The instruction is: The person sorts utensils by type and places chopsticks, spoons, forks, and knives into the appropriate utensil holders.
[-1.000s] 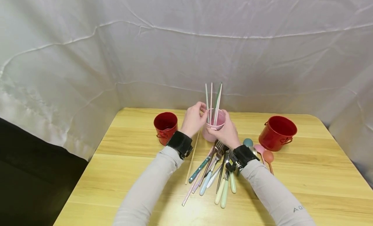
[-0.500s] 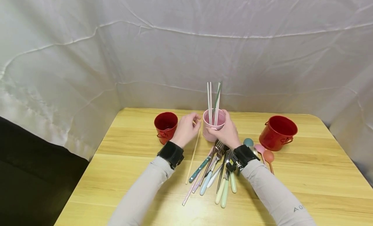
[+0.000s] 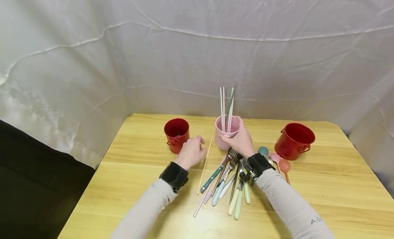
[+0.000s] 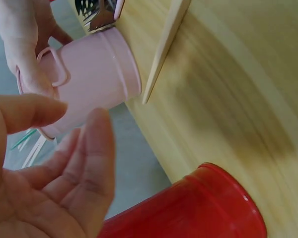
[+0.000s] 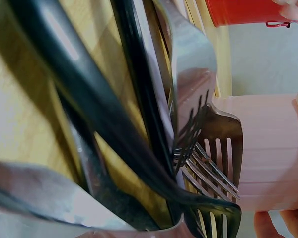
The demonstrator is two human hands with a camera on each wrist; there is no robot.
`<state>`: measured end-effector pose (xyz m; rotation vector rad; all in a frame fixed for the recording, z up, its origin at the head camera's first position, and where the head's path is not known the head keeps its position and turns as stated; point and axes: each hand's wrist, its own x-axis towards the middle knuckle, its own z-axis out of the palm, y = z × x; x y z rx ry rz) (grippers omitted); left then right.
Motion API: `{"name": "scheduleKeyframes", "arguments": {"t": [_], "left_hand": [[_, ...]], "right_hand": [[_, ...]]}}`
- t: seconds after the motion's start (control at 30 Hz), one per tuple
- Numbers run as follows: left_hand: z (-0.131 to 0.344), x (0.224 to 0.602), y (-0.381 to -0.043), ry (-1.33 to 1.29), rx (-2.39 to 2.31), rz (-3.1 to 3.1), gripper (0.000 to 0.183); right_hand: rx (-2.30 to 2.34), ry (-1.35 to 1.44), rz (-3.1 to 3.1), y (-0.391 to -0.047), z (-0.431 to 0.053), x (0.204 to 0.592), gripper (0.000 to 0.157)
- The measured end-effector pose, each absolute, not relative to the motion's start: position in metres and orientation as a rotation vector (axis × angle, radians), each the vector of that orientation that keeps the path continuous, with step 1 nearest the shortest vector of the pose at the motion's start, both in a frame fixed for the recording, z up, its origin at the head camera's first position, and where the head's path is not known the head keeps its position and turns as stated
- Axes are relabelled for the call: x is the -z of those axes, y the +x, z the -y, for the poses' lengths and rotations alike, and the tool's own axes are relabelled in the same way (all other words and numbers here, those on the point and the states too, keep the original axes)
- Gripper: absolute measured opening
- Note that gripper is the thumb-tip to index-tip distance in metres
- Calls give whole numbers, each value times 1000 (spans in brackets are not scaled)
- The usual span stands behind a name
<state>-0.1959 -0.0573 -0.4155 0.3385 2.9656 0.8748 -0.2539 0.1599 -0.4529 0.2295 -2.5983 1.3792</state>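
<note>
My left hand (image 3: 191, 152) hovers above the table between a red bucket (image 3: 176, 139) and a light wooden chopstick (image 3: 204, 168). In the left wrist view, the thumb and fingers of the left hand (image 4: 64, 173) are apart and hold nothing. My right hand (image 3: 240, 140) grips a pink bucket (image 3: 222, 141) at its rim and side. Several chopsticks (image 3: 223, 107), pale ones and a green one, stand upright in that bucket. Forks (image 5: 221, 134) lie against the pink bucket's base in the right wrist view.
Knives, forks and more chopsticks lie in a loose pile, with a blue-handled fork (image 3: 218, 194) and a green handle (image 3: 238, 206) at the front. Spoons (image 3: 284, 165) lie right of the right wrist. Another red bucket (image 3: 293, 143) stands further right. A grey curtain (image 3: 197, 61) hangs behind the table.
My left hand has moved away from the chopsticks in the pink bucket, leftward and down toward the table. The right hand has kept its grip on the bucket.
</note>
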Motion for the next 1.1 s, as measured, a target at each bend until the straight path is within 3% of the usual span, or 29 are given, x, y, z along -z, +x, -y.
{"name": "scheduleKeyframes", "arguments": {"t": [0.37, 0.57, 1.1], "left_hand": [[49, 430, -186, 230, -700, -2802, 26], [39, 436, -186, 213, -574, -2815, 37], [35, 443, -189, 181, -488, -2841, 36]], "right_hand": [[-1383, 233, 2602, -254, -160, 455, 102], [-1395, 222, 2617, -253, -161, 454, 103], [-1375, 224, 2611, -255, -161, 454, 105]]}}
